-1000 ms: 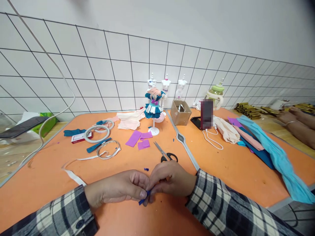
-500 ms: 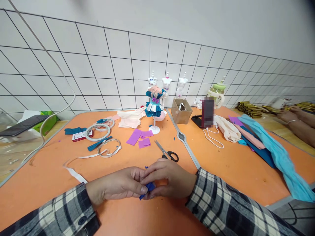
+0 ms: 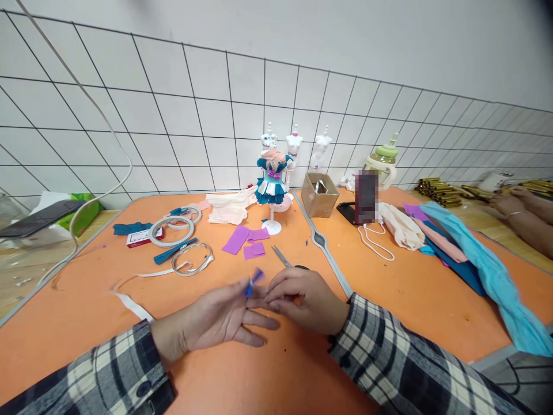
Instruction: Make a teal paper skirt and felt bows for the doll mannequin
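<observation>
My left hand [image 3: 218, 314] is turned palm up, its lower fingers stretched out. A small blue fabric piece [image 3: 254, 281], gathered in the middle like a bow and blurred, sticks up between its thumb and index finger. My right hand [image 3: 302, 300] touches the left fingertips, its thumb and fingers pinched together. Whatever is in that pinch is hidden or too small to make out. Just behind the right hand lie scissors [image 3: 281, 256], their handles mostly covered by it. Purple fabric pieces [image 3: 235, 240] lie farther back on the orange table [image 3: 242, 380].
A doll dress on a stand [image 3: 273, 183] is at the back, beside white mannequins [image 3: 321, 148] and a cardboard box [image 3: 319, 196]. Tape rolls [image 3: 151, 233] and white ribbon [image 3: 132, 305] lie left. Blue fabric [image 3: 484, 259] drapes right; another person's hands [image 3: 514, 202] are far right.
The blue piece has moved up, from between both hands to the left thumb and index finger. My left fingers have opened out; my right hand has shifted slightly right, over the scissor handles.
</observation>
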Available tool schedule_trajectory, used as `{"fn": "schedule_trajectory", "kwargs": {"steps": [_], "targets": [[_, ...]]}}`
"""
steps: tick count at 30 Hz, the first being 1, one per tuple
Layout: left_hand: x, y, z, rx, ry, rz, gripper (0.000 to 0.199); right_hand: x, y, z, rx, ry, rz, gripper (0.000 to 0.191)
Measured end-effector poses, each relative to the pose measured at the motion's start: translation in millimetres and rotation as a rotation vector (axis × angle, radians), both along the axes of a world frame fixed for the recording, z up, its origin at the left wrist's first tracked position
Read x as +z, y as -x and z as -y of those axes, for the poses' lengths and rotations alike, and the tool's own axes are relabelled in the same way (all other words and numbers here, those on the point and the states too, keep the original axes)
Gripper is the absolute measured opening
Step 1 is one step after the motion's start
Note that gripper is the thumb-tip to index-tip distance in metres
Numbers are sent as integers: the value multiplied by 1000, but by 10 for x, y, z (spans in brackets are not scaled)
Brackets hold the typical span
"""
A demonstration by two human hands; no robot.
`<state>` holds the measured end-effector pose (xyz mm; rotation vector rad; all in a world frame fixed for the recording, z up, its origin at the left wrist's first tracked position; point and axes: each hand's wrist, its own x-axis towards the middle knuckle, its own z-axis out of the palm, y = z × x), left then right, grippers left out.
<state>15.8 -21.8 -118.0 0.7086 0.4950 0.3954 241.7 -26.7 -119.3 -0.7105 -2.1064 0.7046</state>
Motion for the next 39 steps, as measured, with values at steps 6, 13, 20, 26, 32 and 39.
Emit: {"fn": "schedule_trajectory", "kwargs": {"steps": [6,13,20,26,32,39], "targets": [[-27,33,-67,157,-117,-50,26,15,-46,-11,-148,114,69,36],[2,10,-42,-19,-235,-196,29,-13,21,11,187,61,-27,43],[-21,10,-47,-33,-271,-216,30,-49,41,18,93,-41,-71,12],[-5,-25,-29,46,-300,-250,41,-23,11,4,6,-11,-64,10],[-16,-55,8,283,-917,-472,42,-42,26,-4,-144,168,5,13],[51,-65,92,204,-1776,-857,19,-29,65,28,-165,302,101,7]]}}
